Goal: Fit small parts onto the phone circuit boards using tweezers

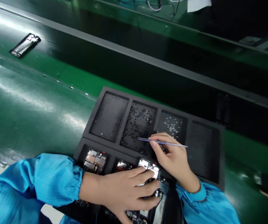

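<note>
Head view, tweezers: slim metal pair of tweezers (171, 144), slanting across the parts tray (124, 121); tips over the second compartment from the left. Whether they grip a piece or touch the tray floor, cannot tell.
Right hand: thumb and fingers of the right hand (174, 158) pinching the tweezers near mid-length, above the tray's third compartment.
Dark bits: many tiny dark bits (137, 124) loose in that second compartment, near the tips.
Pale bits: small pale bits (171, 127) scattered next door, partly behind the right hand.
Left hand: left hand (128, 186) laid palm down, fingers somewhat spread, over a phone assembly (146, 162) with its inner parts exposed; thumb toward the wearer.
Other assemblies: one left-side unit (95, 160) in a slot of the front tray (111, 161); a middle unit (123, 165) beside it, mostly covered by the left hand.
Risk, bits: an uneven pinch could flick a piece loose; a knock to the low divider could mix dark with pale.
Risk, boards: fingers bearing down on exposed parts might shift or smear something; a slip of the metal tips could scratch.
Farther out: lone phone frame (25, 45), well apart on the green bench (31, 102); cables (156, 6) and a white sheet (199, 4) at the far edge.
</note>
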Demonstrator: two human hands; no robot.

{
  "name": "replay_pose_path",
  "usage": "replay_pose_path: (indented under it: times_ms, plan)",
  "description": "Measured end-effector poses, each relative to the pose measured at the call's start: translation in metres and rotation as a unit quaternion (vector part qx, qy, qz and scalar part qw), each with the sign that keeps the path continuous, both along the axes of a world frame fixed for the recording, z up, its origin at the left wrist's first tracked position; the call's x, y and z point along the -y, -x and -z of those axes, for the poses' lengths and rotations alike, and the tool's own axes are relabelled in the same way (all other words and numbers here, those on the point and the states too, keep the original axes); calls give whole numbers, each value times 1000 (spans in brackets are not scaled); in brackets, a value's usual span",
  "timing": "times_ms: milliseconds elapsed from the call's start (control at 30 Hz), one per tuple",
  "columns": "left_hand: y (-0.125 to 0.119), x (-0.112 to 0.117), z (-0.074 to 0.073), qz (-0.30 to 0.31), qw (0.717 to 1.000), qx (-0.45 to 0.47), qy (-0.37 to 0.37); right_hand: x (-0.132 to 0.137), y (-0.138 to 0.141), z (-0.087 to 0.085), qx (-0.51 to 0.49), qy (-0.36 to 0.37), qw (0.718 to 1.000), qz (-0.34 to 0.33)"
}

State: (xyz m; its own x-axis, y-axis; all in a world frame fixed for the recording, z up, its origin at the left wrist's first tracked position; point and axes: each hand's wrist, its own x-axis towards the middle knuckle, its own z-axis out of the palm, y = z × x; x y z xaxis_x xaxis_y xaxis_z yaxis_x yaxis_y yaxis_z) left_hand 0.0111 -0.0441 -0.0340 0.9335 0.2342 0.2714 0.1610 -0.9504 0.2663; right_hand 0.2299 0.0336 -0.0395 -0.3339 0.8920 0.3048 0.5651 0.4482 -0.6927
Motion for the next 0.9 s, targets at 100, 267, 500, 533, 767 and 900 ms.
replay_pose_path:
  times_ms: [100, 267, 500, 533, 767, 900]
  plan:
    - [0, 1, 1, 3, 1000, -1, 3, 0, 0, -1, -7, 5, 1000, 1]
    - [-1, 1, 2, 4, 1000, 8, 7, 19, -5, -24, -79, 93, 989, 86]
    - [-4, 3, -3, -41, 998, 32, -20, 55, -7, -32, -99, 4, 985, 145]
    - [-4, 5, -4, -66, 997, 28, -42, 55, -6, -28, -81, -17, 987, 140]
    - [-3, 3, -11, -243, 965, -21, -95, 47, 4, -17, -41, -78, 991, 104]
    - [-3, 0, -12, -269, 957, -32, -103, 46, 3, -18, -25, -96, 991, 94]
